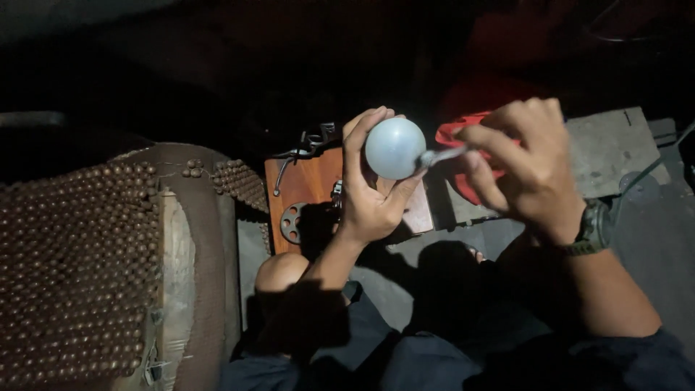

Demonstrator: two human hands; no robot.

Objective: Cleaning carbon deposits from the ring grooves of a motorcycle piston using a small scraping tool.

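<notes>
Up in front of the knees, both hands are busy on one pale grey globe (394,148), a smooth round ball that looks like a lamp bulb's dome. Left hand (371,194) cups it from behind, fingers curled over the top, thumb along the underside — a firm wrap-around hold. Right hand (523,161), with one wristwatch (595,229) on it, is pinched tight round a thin metal tool (443,155) whose tip meets the globe's right side, right at the neck. By my reading, this is the prying or probing stage: tip seated, nothing separated yet, so the next move wants a steady left grip and small, controlled leverage from the right, or the tip could skid off that slick curve. Counting up: one globe, one tool, one wooden board (308,190) with a round perforated metal piece below the hands, one red cloth (463,134) behind, one beaded seat cover (76,264) out left. Beyond that, darkness hides the rest.
</notes>
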